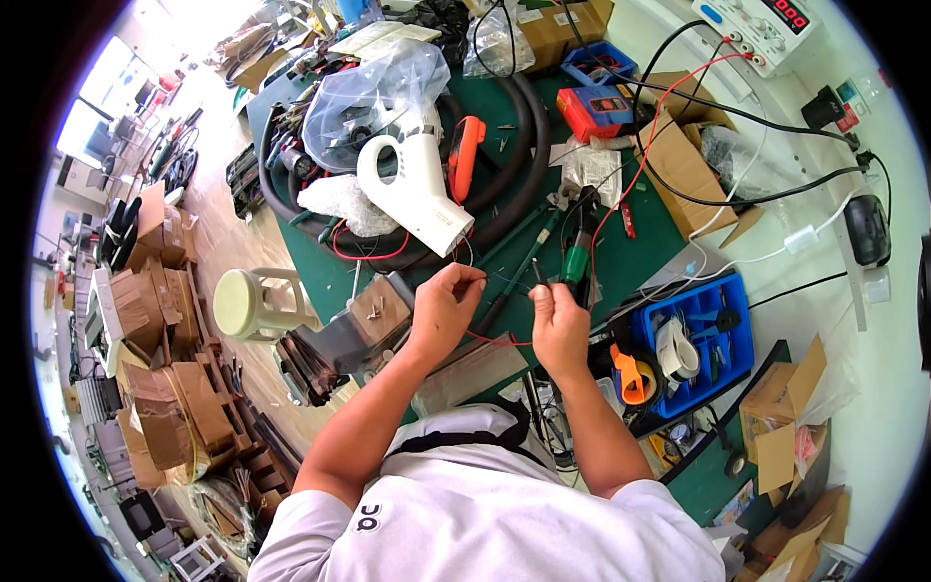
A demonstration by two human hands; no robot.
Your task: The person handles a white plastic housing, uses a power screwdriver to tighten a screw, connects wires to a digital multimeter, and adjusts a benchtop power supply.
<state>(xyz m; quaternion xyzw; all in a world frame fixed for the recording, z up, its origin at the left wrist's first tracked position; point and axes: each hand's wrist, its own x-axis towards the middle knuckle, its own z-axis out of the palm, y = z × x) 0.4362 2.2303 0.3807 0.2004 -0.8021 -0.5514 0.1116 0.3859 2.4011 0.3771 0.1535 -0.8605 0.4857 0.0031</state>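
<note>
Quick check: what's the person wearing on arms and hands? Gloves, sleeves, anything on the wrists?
No gloves: both the left hand and the right hand are bare. The forearms are bare too, with no watch, band or wrist strap in view. The white short-sleeved shirt ends above the elbows, has a dark collar trim and a small dark mark near the left shoulder.

green worktop [640, 254] | thin red wire [495, 339] | white heat gun [415, 189] | blue parts tray [713, 335] | orange tape holder [630, 376] | red meter [593, 109] | pale green stool [254, 303]
</note>
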